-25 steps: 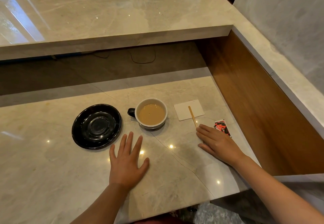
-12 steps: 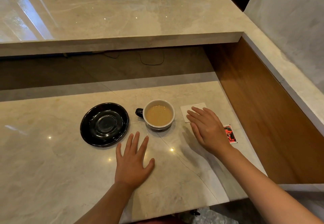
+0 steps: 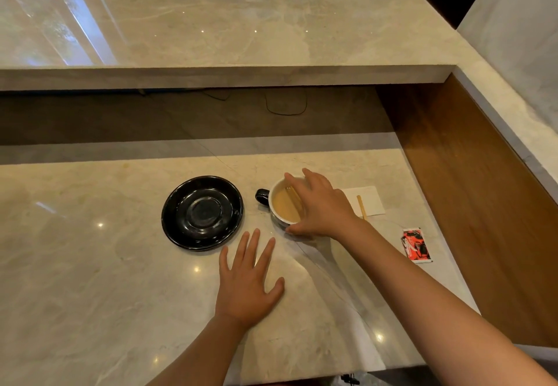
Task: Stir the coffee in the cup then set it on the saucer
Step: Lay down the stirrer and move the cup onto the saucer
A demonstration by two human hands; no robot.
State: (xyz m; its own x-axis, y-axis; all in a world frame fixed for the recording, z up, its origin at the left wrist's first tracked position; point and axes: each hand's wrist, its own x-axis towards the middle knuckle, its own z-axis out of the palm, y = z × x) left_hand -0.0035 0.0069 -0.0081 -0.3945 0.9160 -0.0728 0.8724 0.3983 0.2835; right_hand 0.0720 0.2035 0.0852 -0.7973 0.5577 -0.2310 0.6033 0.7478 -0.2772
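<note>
A white cup (image 3: 275, 193) with a black handle stands on the marble counter, full of light brown coffee (image 3: 282, 209). My right hand (image 3: 320, 207) reaches over the cup's right side, fingers on the far rim and thumb against the near wall. Left of the cup, apart from it, lies the black saucer (image 3: 202, 212) with nothing on it. A wooden stirrer (image 3: 361, 207) rests on a white napkin (image 3: 374, 199) right of the cup. My left hand (image 3: 246, 283) lies flat on the counter, fingers spread, in front of the gap between saucer and cup.
A red and black sachet (image 3: 415, 245) lies on the counter (image 3: 90, 264) at the far right. A raised marble ledge (image 3: 226, 79) overhangs the back. A wooden side wall (image 3: 468, 204) closes off the right. The counter's front edge runs just below my forearms.
My right hand moved left from the napkin onto the cup, uncovering the stirrer. My left hand stayed flat on the counter. The camera view shifted slightly.
</note>
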